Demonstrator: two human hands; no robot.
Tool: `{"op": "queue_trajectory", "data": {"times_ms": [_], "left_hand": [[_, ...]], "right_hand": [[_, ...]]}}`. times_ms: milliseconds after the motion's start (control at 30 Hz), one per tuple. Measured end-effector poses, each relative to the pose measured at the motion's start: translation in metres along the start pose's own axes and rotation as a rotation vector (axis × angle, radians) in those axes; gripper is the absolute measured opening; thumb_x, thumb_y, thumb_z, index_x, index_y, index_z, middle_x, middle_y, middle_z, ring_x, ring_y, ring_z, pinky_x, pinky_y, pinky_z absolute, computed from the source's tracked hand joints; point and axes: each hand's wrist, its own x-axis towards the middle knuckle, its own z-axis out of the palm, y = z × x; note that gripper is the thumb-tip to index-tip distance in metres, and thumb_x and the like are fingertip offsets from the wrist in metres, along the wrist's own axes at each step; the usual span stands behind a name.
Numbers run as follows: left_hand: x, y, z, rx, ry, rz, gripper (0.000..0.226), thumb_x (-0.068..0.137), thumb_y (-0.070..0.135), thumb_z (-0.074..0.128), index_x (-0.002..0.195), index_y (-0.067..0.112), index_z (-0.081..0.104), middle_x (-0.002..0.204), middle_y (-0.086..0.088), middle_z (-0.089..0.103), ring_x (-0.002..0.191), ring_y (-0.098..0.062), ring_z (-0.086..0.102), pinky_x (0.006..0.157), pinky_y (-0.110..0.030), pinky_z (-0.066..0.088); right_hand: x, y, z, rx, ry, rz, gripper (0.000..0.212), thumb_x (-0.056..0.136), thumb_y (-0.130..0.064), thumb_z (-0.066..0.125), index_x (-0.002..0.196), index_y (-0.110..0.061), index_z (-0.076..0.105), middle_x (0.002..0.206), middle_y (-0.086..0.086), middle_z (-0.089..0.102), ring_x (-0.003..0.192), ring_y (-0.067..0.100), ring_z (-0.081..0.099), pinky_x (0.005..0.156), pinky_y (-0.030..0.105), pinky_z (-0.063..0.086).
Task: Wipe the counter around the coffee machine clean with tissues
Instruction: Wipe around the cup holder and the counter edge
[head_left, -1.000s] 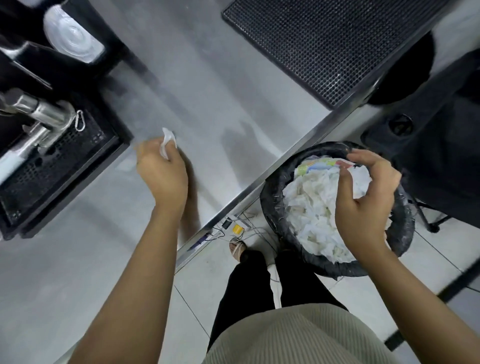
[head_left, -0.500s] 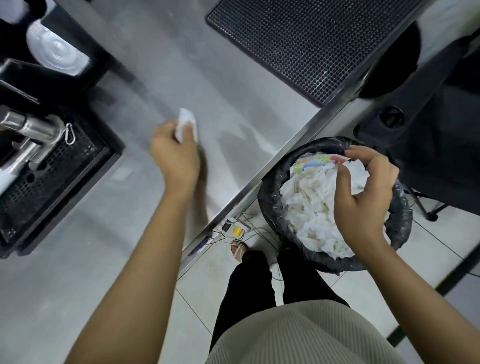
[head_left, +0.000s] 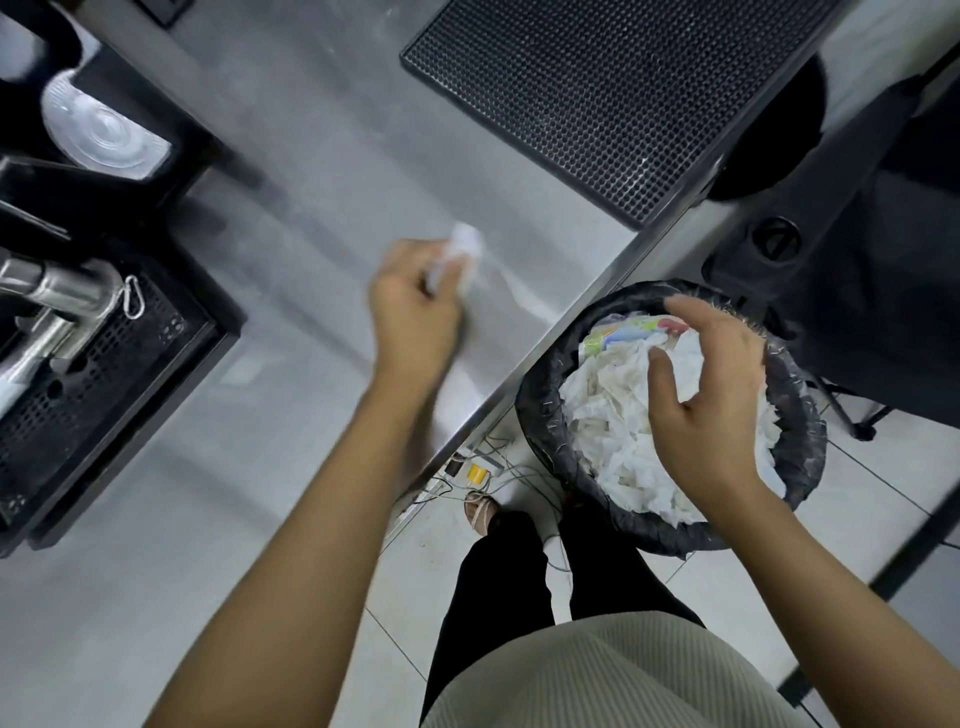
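My left hand (head_left: 415, 317) grips a crumpled white tissue (head_left: 465, 247) and presses it on the steel counter (head_left: 291, 171), a little in from the counter's front edge. The hand is blurred by motion. The black coffee machine (head_left: 130, 358), with its drip grate and metal portafilter handle (head_left: 57, 301), stands at the left. My right hand (head_left: 711, 410) hovers over a black-lined waste bin (head_left: 540, 415) full of used tissues, its thumb and curled fingers around another white tissue wad (head_left: 687, 366).
A black rubber bar mat (head_left: 597, 93) lies on the counter at the back right. A clear plastic lid (head_left: 98, 130) sits on top of the machine. Below the counter edge are cables (head_left: 478, 470), a tiled floor, my legs, and a dark chair base (head_left: 831, 312).
My left hand has swept the tissue rightward across the counter, away from the coffee machine and toward the front edge. My right hand has stayed over the bin.
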Motion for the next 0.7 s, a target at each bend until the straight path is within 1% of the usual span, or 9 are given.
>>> {"op": "queue_trajectory", "data": {"times_ms": [100, 200, 267, 367, 467, 500, 600, 633, 700], "left_hand": [[0.038, -0.029, -0.02, 0.199, 0.255, -0.166, 0.021, 0.089, 0.014, 0.056, 0.099, -0.001, 0.069, 0.101, -0.018, 0.064, 0.094, -0.024, 0.059, 0.083, -0.016, 0.038], [0.046, -0.022, -0.003, 0.241, 0.242, -0.108, 0.022, 0.089, 0.009, 0.053, 0.099, -0.002, 0.068, 0.103, -0.019, 0.062, 0.094, -0.028, 0.06, 0.084, -0.018, 0.038], [0.025, 0.0, 0.017, 0.202, 0.18, 0.015, 0.017, 0.089, 0.003, 0.054, 0.097, -0.001, 0.069, 0.097, -0.017, 0.062, 0.086, -0.021, 0.058, 0.079, -0.011, 0.037], [-0.024, 0.032, 0.041, 0.084, -0.056, 0.21, 0.016, 0.087, -0.004, 0.06, 0.098, 0.0, 0.07, 0.091, -0.012, 0.061, 0.079, -0.014, 0.055, 0.074, -0.011, 0.039], [-0.025, 0.032, 0.035, -0.074, -0.302, 0.207, 0.013, 0.085, 0.002, 0.067, 0.097, 0.002, 0.072, 0.091, -0.006, 0.062, 0.076, -0.007, 0.055, 0.074, -0.008, 0.041], [-0.012, 0.026, 0.028, -0.09, -0.271, 0.178, 0.013, 0.085, 0.004, 0.067, 0.096, 0.003, 0.073, 0.091, -0.005, 0.062, 0.077, -0.004, 0.055, 0.075, -0.007, 0.041], [0.041, -0.006, 0.001, 0.071, 0.078, 0.029, 0.014, 0.087, 0.009, 0.061, 0.092, 0.003, 0.073, 0.092, -0.01, 0.065, 0.079, -0.001, 0.053, 0.077, -0.003, 0.036], [0.055, -0.014, -0.006, 0.136, 0.164, -0.035, 0.016, 0.087, 0.011, 0.059, 0.091, 0.003, 0.072, 0.095, -0.011, 0.066, 0.082, -0.005, 0.055, 0.077, -0.002, 0.034], [0.067, -0.02, -0.006, 0.207, 0.202, -0.097, 0.019, 0.088, 0.012, 0.055, 0.092, 0.002, 0.071, 0.099, -0.015, 0.065, 0.089, -0.018, 0.058, 0.079, -0.005, 0.034]], "right_hand": [[0.015, 0.0, 0.003, -0.133, -0.107, -0.093, 0.056, 0.092, -0.009, 0.054, 0.146, -0.017, 0.039, 0.152, -0.001, 0.038, 0.143, 0.022, 0.028, 0.116, 0.048, 0.019], [0.042, -0.003, 0.007, -0.241, -0.161, -0.084, 0.068, 0.097, -0.013, 0.05, 0.155, -0.022, 0.017, 0.162, -0.006, 0.014, 0.15, 0.013, 0.007, 0.119, 0.052, 0.005], [0.056, -0.005, 0.009, -0.311, -0.181, -0.105, 0.071, 0.097, -0.009, 0.047, 0.156, -0.022, 0.009, 0.163, -0.007, 0.008, 0.15, 0.011, 0.001, 0.118, 0.055, 0.002], [0.067, -0.006, 0.009, -0.351, -0.216, -0.108, 0.071, 0.094, -0.001, 0.042, 0.156, -0.02, 0.012, 0.163, -0.006, 0.01, 0.151, 0.012, -0.001, 0.118, 0.059, -0.001], [0.069, -0.005, 0.008, -0.347, -0.235, -0.087, 0.072, 0.092, 0.003, 0.042, 0.155, -0.022, 0.018, 0.162, -0.009, 0.012, 0.15, 0.011, -0.001, 0.117, 0.06, -0.004], [0.07, -0.005, 0.007, -0.352, -0.242, -0.087, 0.072, 0.092, 0.004, 0.042, 0.155, -0.022, 0.019, 0.162, -0.009, 0.013, 0.15, 0.01, 0.0, 0.116, 0.061, -0.004], [0.072, -0.004, 0.004, -0.395, -0.269, -0.109, 0.077, 0.089, 0.006, 0.043, 0.155, -0.024, 0.018, 0.162, -0.01, 0.012, 0.15, 0.011, 0.001, 0.115, 0.064, -0.004], [0.072, -0.005, 0.003, -0.409, -0.277, -0.111, 0.078, 0.088, 0.006, 0.042, 0.155, -0.024, 0.017, 0.162, -0.01, 0.012, 0.15, 0.011, 0.002, 0.115, 0.064, -0.005], [0.072, -0.007, 0.003, -0.427, -0.29, -0.104, 0.08, 0.086, 0.007, 0.042, 0.155, -0.024, 0.016, 0.162, -0.01, 0.011, 0.151, 0.012, 0.002, 0.114, 0.064, -0.005]]}}
